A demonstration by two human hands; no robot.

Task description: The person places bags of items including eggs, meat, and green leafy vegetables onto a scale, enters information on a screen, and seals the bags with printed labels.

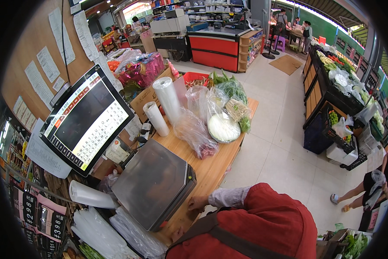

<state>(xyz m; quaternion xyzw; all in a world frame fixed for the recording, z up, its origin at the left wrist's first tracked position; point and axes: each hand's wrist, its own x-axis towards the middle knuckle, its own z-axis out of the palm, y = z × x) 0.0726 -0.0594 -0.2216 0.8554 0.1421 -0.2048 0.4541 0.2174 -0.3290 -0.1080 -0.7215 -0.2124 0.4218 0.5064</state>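
Observation:
My right hand (197, 204), in a pale sleeve cover below a red sleeve, rests with bent fingers on the wooden counter (210, 171) beside the flat metal top of a weighing scale (151, 183). I see nothing held in it. Only part of my left hand (177, 233) shows at the counter's near edge, by the scale's lower corner; my body hides the rest. Beyond the scale lie a clear plastic bag of meat (207, 149), a wrapped pale round food item (224, 128), a bundle of thin pale mushrooms (236, 110) and bagged leafy greens (234, 89).
A touchscreen (87, 119) with a keyboard display stands at the left. Plastic bag rolls (166, 97) stand behind the scale; another roll (92, 194) and loose bags (100, 233) lie nearer. Vegetable stands (317, 77) are at the right, near a person's legs (352, 196). A red checkout counter (213, 48) is farther back.

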